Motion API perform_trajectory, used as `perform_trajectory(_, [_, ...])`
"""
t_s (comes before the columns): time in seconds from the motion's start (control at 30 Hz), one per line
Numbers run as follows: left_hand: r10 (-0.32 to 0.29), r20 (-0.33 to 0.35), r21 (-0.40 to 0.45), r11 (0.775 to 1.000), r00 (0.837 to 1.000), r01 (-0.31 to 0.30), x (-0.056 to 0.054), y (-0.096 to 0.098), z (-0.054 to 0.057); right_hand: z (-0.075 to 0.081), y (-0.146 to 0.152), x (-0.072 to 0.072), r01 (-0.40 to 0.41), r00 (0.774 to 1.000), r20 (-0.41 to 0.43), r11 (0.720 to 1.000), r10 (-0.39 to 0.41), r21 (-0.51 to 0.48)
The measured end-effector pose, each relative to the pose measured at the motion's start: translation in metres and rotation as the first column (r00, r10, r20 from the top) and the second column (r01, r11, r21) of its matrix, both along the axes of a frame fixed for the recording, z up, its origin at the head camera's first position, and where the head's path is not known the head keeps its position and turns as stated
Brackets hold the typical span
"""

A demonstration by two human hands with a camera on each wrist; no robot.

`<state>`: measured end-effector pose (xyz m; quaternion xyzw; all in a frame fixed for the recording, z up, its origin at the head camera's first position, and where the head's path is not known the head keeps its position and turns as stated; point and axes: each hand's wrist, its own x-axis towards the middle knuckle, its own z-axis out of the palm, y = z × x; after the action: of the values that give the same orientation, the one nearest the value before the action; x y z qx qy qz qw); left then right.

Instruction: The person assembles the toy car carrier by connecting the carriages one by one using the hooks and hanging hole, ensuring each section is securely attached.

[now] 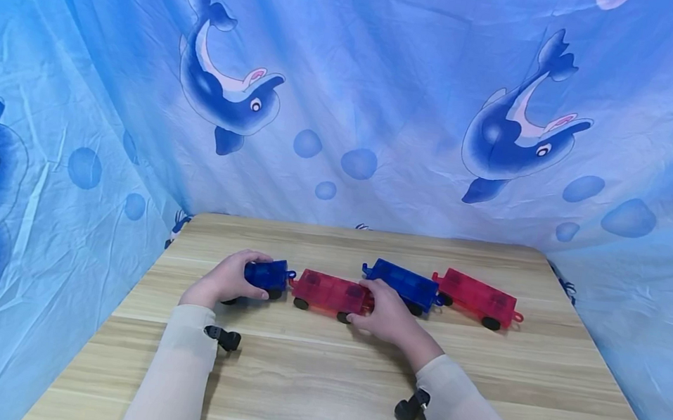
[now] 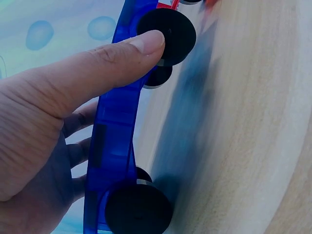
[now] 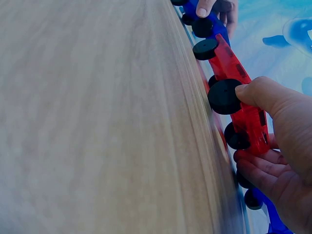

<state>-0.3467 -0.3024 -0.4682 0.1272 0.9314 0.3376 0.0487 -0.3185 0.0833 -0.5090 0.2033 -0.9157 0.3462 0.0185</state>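
My left hand point(image 1: 232, 277) grips a translucent blue toy train car point(image 1: 267, 275) across its body, thumb on a black wheel point(image 2: 168, 36) in the left wrist view. A red toy car point(image 1: 328, 293) sits just right of it, their end hooks meeting. My right hand point(image 1: 389, 314) holds that red car near its right end, with the thumb point(image 3: 251, 92) at a wheel and the fingers around the far side in the right wrist view. Behind the right hand stands a second blue car point(image 1: 403, 283), its hook end overlapping a second red car point(image 1: 478, 299) at the right.
The cars stand on a wood-grain table point(image 1: 301, 383), toward its back. A blue curtain point(image 1: 365, 86) printed with dolphins hangs behind the table and along both sides. Black wrist cameras point(image 1: 409, 407) are strapped over the pale sleeves point(image 1: 178, 366).
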Motion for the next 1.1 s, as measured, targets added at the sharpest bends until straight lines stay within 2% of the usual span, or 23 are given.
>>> perform_trajectory(0.3, [0.004,-0.002,0.002,1.0,1.0,-0.004,0.0,-0.0001,0.0021,0.0004,0.0001,-0.0004,0.007,1.0,-0.007,1.0,-0.007,0.012])
perform_trajectory(0.6, [-0.003,-0.011,-0.031,1.0,1.0,0.002,-0.0025,-0.0025,0.0019,0.0009,-0.0002,-0.0002,0.014,1.0,-0.005,1.0,-0.014,0.01])
perform_trajectory(0.87, [-0.018,-0.004,-0.076,0.997,1.0,0.017,0.0005,-0.0002,0.0037,-0.0013,0.0003,-0.0013,0.01,1.0,-0.002,1.0,-0.01,0.015])
perform_trajectory(1.1, [-0.008,0.032,-0.033,0.999,0.999,0.009,0.0028,-0.007,0.0034,0.0009,-0.001,-0.0016,-0.012,1.0,0.03,1.0,0.011,0.023])
